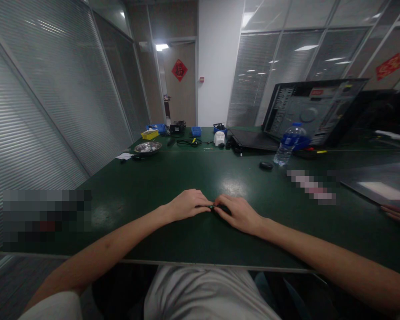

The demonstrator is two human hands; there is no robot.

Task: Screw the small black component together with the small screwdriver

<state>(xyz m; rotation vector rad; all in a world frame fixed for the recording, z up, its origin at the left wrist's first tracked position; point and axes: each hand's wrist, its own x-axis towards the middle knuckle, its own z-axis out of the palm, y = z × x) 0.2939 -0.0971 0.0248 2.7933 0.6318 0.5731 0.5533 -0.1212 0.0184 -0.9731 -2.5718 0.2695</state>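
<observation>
Both hands are meeting near the desk (173,178) front edge, centre. Left hand (186,204) & right hand (240,214) are pinching a small dark part (216,207) btwn fingertips, resting on the surface. Fingers are curling nearly closed on it; exact hold is too small to tell. Part is looking tiny, light, prob. rigid, so easy to drop; best pinched at its ends w/ fingertips. Far right, a water bottle (289,143) is standing by an open PC case (315,111); a metal bowl (148,147) is sitting far left.
</observation>
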